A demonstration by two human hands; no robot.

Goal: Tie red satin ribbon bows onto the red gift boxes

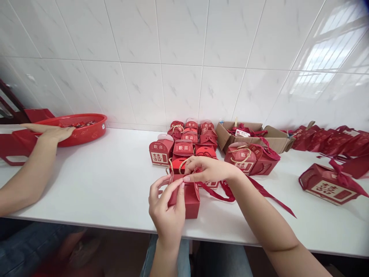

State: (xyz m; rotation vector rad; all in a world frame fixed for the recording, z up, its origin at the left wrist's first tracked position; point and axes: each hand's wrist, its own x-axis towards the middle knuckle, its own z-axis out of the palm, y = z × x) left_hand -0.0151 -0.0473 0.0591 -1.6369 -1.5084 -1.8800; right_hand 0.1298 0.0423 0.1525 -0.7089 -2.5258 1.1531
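Observation:
A red gift box (192, 203) stands near the table's front edge, right in front of me. Around its upper left side, my left hand (168, 207) is closed, thumb and fingers pinching the top flap. From the right, my right hand (209, 169) reaches over the top, its fingertips pinched at the upper edge and meeting the left fingers. A gold rope handle (170, 166) shows just behind the left fingers. What exactly lies between the fingertips is partly hidden. Beneath my right forearm a dark red ribbon (227, 195) trails over the table.
Finished-looking red boxes (184, 147) stand in rows behind. A cardboard carton (223, 136) holds ribbons; a ribbon-tied box (328, 186) and red bags (331, 140) are at right. At left a co-worker's hand (59, 132) rests over a red plastic basket (92, 133). Tiled wall behind.

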